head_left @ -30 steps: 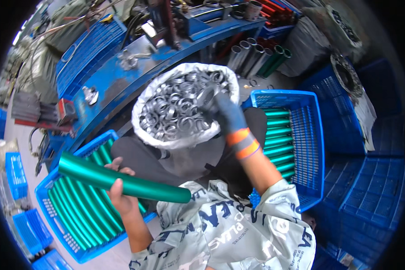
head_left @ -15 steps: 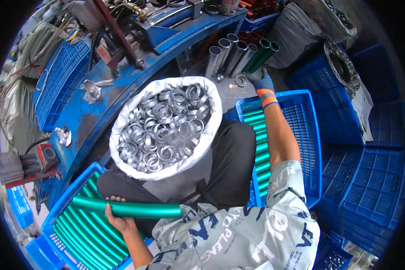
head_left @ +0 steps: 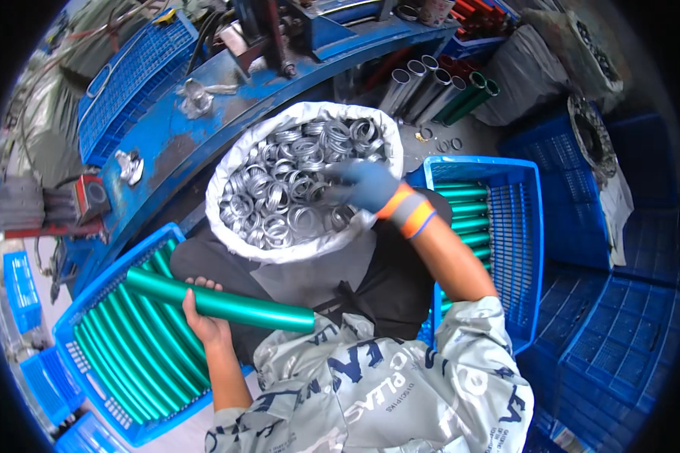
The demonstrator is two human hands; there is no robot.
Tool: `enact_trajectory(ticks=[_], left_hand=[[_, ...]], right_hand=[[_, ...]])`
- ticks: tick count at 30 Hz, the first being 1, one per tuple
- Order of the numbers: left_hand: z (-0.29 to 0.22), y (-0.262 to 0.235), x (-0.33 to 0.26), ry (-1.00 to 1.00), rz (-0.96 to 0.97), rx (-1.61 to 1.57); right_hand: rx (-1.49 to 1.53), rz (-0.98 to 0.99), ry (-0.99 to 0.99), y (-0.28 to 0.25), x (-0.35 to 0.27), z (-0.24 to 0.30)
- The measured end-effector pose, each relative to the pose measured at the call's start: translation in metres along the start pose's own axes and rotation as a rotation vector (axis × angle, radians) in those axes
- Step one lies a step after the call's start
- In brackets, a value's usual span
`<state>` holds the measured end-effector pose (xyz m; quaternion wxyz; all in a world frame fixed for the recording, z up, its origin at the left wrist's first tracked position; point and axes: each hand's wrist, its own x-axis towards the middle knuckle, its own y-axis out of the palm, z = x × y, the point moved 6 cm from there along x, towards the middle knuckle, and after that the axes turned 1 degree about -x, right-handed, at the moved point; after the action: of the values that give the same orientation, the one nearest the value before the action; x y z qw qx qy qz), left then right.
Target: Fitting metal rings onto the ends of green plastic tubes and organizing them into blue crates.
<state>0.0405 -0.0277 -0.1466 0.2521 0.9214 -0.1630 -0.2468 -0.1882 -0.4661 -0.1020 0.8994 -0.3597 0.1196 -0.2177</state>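
My left hand (head_left: 206, 315) is wrapped round a green metallic tube (head_left: 238, 302), held aslant above my lap. Its left end reaches over a blue crate (head_left: 175, 232) of similar green tubes (head_left: 132, 355). My right hand (head_left: 366, 186), in a blue-grey glove with an orange cuff, hovers over the right part of a white-lined sack (head_left: 217, 189) between my legs. Silver metal rings (head_left: 276, 170) fill that sack in a loose heap. Motion smears the gloved fingers, so whether they hold a ring cannot be made out.
Another blue crate (head_left: 536, 249) with green tubes stands to my right. Silver and green tubes (head_left: 449, 90) stand upright on the floor ahead, with loose rings (head_left: 449, 144) near them. A blue metal bench (head_left: 166, 166) runs along the left and far side. Stacked blue crates (head_left: 619, 317) line the right.
My right hand has moved from the floor beside the upright tubes, back and left to the ring sack. My left hand still grips the green tube, now tilted more. The whole view has shifted.
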Motion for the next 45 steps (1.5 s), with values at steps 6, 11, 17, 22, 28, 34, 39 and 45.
enact_trajectory(ticks=[6, 11, 17, 22, 28, 34, 39, 45], left_hand=[[-0.012, -0.003, -0.007, -0.010, 0.059, -0.019], [-0.012, -0.009, -0.008, -0.013, 0.051, -0.061], [-0.054, 0.019, -0.035, 0.033, 0.061, -0.069], [-0.112, 0.085, -0.067, 0.220, 0.226, 0.318], [-0.142, 0.127, -0.104, 0.230, 0.335, 0.715], [-0.147, 0.165, -0.131, 0.381, 0.460, 1.555], [-0.148, 0.161, -0.135, 0.434, 0.540, 1.652], [-0.143, 0.154, -0.136, 0.362, 0.555, 1.647]], right_hand=[[-0.701, 0.107, -0.136, 0.130, -0.003, 0.046], [-0.455, 0.054, -0.045, 0.125, -0.013, 0.029], [0.835, 0.071, 0.430, 0.092, -0.051, 0.055], [1.900, 0.102, 0.258, 0.112, -0.097, 0.102], [2.097, 0.196, 0.036, 0.097, -0.109, 0.159], [1.725, 0.072, -0.089, 0.078, -0.102, 0.168], [1.538, 0.064, -0.137, 0.060, -0.100, 0.196], [1.306, 0.140, -0.057, 0.044, -0.112, 0.210]])
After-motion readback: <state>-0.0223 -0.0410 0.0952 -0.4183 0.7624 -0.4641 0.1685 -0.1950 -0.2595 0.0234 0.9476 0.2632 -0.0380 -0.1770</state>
